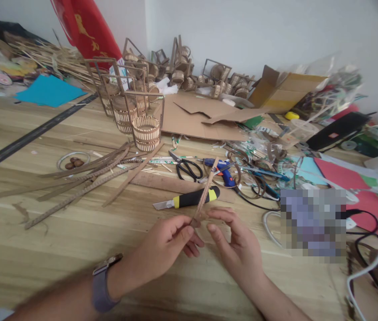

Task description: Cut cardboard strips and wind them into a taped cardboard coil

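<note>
Closest to the person, a watch (104,285) with a greyish band circles the left wrist. Just past it, the left hand (162,243) has its thumb and forefinger pinching the near end of a thin brown strip (205,194), which slants up and away from those fingertips. The right hand (239,247) hangs just beside it, thumb and forefinger spread in a loose curve; from here I can't tell whether a fingertip brushes the strip. Right beyond the fingers, a black and yellow knife (192,199) lies on the table (58,249), blade out and pointing left, with the strip crossing in front of its handle. Farther from the fingers come a flat brown piece (162,181), then black-handled scissors (179,162), and to the right of those a blue glue gun (229,179). Off to the left of the fingers, long brown strips (75,195) lie fanned over one another, and past them some small brown balls (69,165) sit inside a pale ring. Well beyond the fingers, a little leftward, stand slatted baskets (146,138) with tall handles. Behind them I see flat cardboard (195,120), an open box (282,96) to the right, and a red bag (92,26) at the far left.
</note>
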Motion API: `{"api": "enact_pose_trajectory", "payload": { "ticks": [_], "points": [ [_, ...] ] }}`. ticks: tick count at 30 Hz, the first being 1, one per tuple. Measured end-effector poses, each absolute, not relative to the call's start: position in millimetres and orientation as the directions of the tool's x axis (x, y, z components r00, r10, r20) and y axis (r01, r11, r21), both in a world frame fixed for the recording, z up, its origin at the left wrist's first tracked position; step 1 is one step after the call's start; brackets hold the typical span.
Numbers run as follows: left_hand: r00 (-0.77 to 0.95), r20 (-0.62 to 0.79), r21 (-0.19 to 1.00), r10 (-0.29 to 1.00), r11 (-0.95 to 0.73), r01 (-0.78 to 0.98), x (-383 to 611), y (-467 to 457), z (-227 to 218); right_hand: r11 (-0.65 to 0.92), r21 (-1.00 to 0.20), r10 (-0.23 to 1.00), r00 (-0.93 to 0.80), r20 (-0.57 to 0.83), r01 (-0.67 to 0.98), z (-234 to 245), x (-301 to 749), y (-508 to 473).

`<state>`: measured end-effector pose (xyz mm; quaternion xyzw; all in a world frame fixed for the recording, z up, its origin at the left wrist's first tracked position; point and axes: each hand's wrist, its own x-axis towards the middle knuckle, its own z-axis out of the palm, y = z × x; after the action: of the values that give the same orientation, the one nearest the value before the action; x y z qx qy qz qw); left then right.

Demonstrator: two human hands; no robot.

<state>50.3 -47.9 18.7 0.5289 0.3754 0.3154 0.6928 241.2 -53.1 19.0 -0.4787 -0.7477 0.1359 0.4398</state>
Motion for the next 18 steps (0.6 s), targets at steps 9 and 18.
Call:
{"api": "enact_pose_trajectory", "payload": {
  "ticks": [9, 18],
  "points": [
    [0.338, -0.21, 0.962, 0.918, 0.256, -0.098, 46.4, -41.8, 29.4, 0.54, -0.143, 0.802, -0.456, 0.387, 0.829, 2.2, 242.9, -19.4],
    [0.298, -0.254, 0.939, 0.92, 0.308, -0.151, 42.7, -43.4, 39.6, 0.489, -0.015, 0.848, -0.471, 0.241, 0.872, 4.2, 239.6, -21.4]
  ]
}}
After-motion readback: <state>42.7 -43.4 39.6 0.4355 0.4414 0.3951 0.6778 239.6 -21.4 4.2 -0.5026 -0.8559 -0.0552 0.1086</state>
